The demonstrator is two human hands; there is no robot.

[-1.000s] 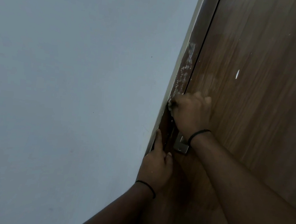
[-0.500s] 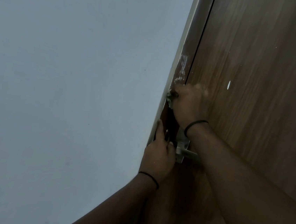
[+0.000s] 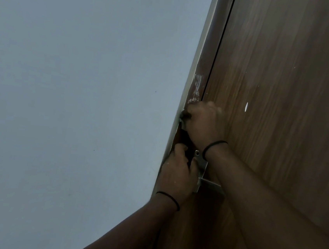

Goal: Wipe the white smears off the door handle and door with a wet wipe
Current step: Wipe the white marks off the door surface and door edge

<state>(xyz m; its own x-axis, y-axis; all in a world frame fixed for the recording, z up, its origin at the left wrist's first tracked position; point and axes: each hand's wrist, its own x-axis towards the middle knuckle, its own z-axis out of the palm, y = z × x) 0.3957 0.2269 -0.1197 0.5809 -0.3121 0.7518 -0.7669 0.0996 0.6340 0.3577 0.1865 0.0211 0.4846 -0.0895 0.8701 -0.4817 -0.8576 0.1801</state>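
We are wiping white smears off a door frame beside a wooden door.

Our right hand (image 3: pixel 204 122) is curling round a bunched wet wipe (image 3: pixel 183 117) and pressing it against the frame (image 3: pixel 203 63), just below a patch of white smears (image 3: pixel 197 87). Our left hand (image 3: pixel 177 172) is curling its fingers round the frame's edge lower down, beside the metal door handle (image 3: pixel 206 181), which is sitting partly hidden between our wrists. The door (image 3: pixel 284 96) is showing one small white fleck (image 3: pixel 246 107). A grey wall (image 3: pixel 81 95) is filling the left side.
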